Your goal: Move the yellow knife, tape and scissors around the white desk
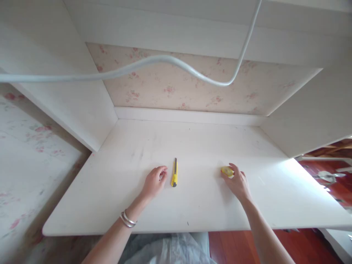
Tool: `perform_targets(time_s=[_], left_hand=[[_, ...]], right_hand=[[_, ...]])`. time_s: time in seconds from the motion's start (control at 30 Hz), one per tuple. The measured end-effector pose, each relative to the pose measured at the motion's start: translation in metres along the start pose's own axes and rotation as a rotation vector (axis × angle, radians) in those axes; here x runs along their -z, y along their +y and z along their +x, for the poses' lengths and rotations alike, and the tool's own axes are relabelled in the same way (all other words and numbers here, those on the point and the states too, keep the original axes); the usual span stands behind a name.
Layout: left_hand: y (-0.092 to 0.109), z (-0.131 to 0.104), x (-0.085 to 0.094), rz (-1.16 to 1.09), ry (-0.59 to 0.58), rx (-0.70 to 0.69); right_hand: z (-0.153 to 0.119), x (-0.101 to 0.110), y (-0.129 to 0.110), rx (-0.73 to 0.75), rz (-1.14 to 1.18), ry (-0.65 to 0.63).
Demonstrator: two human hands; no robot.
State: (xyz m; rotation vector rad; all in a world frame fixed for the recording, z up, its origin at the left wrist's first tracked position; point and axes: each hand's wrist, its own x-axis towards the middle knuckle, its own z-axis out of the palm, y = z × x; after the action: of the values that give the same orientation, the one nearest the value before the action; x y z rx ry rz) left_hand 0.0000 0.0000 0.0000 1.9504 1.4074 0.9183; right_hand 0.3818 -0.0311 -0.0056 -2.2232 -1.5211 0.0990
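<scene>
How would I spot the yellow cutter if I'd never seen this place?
Find the white desk below the flowered wallpaper. On it, just right of the left hand, lies the yellow cutter, pointing away from the person. Unlike the rounded yellow item in the right hand, it is long, slim and untouched.

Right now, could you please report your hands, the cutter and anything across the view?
Left hand curled beside yellow cutter, not touching. Right hand gripping small yellow item. Cutter lying on white desk. White cable crossing upper view.
</scene>
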Motion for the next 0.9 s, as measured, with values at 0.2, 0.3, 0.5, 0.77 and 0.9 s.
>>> perform_targets(time_s=[0.2, 0.3, 0.5, 0.77, 0.9], left_hand=[[0.001, 0.0, -0.002, 0.019, -0.004, -0.003], [0.003, 0.0, -0.002, 0.033, -0.012, -0.006], [0.012, 0.002, 0.003, 0.072, -0.035, 0.003], [0.051, 0.013, -0.007, 0.433, -0.287, 0.141], [0.069, 0.027, -0.026, 0.565, -0.385, 0.153]], right_hand=[[-0.002, -0.004, 0.001, -0.018, 0.002, -0.02], [-0.002, -0.003, -0.001, -0.016, 0.009, -0.015], [-0.003, -0.002, -0.004, -0.014, 0.031, -0.016], [-0.029, 0.014, -0.02, -0.154, 0.229, 0.184], [-0.055, 0.017, -0.026, -0.319, 0.374, 0.157]])
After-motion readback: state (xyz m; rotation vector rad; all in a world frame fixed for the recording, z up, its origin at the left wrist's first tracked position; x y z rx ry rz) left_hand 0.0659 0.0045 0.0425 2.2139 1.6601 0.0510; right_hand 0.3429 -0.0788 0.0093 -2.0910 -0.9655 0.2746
